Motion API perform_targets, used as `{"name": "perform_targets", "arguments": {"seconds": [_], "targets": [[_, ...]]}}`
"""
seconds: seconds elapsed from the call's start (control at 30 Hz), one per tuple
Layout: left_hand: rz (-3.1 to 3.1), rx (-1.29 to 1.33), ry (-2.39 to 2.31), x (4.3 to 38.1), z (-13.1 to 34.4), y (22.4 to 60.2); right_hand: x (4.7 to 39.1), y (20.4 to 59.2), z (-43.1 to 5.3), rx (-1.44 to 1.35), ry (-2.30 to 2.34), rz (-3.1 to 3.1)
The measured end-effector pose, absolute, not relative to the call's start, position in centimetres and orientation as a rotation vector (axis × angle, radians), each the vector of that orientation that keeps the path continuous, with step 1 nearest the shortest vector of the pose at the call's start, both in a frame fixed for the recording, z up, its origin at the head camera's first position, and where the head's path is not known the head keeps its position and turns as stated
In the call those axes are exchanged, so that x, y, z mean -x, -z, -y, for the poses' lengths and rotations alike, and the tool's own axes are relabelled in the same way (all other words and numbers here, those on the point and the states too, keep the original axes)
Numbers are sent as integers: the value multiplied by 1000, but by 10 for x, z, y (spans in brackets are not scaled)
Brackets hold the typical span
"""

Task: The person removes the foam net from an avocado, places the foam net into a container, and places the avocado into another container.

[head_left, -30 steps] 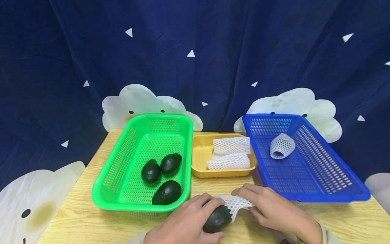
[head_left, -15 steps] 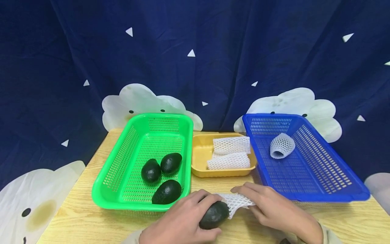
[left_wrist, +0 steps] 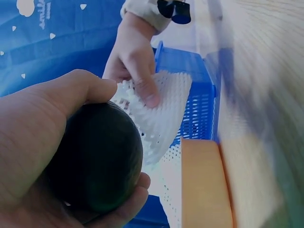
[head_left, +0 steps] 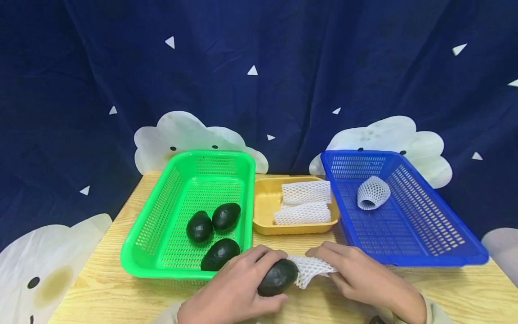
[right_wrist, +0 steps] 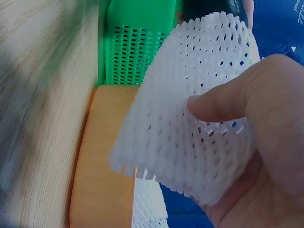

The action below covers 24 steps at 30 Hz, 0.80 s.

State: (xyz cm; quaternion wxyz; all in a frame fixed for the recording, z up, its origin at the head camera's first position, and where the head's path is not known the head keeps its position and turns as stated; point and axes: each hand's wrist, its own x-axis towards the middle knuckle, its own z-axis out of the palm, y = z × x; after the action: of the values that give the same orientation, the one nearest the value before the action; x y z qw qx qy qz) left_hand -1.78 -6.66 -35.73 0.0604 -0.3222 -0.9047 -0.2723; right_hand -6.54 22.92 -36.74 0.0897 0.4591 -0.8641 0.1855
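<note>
My left hand [head_left: 238,283] grips a dark green avocado [head_left: 278,277] over the table, thumb and fingers wrapped around it. In the left wrist view, the avocado [left_wrist: 97,156] fills the palm. To its right, my right hand [head_left: 360,279] pinches a white foam net sleeve [head_left: 310,269] between thumb and fingers. The right wrist view shows the thumb pressed flat on the net sleeve [right_wrist: 190,109], whose far edge lies against the avocado's end [right_wrist: 213,7]. How far the sleeve reaches over the avocado cannot be told.
Three avocados lie in a green basket [head_left: 137,252] at left. A yellow tray [head_left: 265,225] in the middle holds more foam net sleeves [head_left: 305,202]. At right, a blue basket [head_left: 421,260] contains a net-covered piece [head_left: 373,193]. A dark object [head_left: 376,320] shows at the bottom edge.
My left hand and the avocado have shifted left and slightly away from me. The right hand with the net sleeve stays almost in place.
</note>
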Motion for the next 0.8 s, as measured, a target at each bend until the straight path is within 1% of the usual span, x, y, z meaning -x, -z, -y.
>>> {"name": "perform_targets", "arguments": {"seconds": [0.8], "targets": [[2702,808,736,21,79,348,67,368,-229,-1365,-552,2554]]}}
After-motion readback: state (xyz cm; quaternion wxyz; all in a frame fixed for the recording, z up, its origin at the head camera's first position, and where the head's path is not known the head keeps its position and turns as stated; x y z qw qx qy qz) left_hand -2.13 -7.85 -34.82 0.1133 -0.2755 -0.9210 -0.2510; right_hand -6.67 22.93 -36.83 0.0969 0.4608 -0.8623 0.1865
